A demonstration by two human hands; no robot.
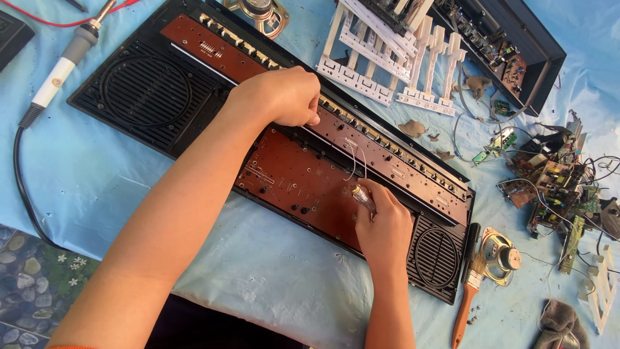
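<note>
Screwdriver (pixel 361 194) lies right of centre in the frame, its clear handle slanting toward upper left, tip hidden, over the brown circuit board (pixel 303 184); the right hand (pixel 384 226) has its fingers curled tight round it, while the left hand (pixel 284 95), loosely fisted, presses the keyboard case (pixel 148 90) above

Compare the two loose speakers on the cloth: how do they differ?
The top speaker lies at the frame's upper edge, above the keyboard shell, and is partly cut off; the right speaker lies fully in view beside the brush, past the shell's right end. The right speaker is angled so its round magnet points right; the top speaker's magnet faces the camera. Both are loose, bare, yellowish-framed drivers on the blue cloth.
</note>
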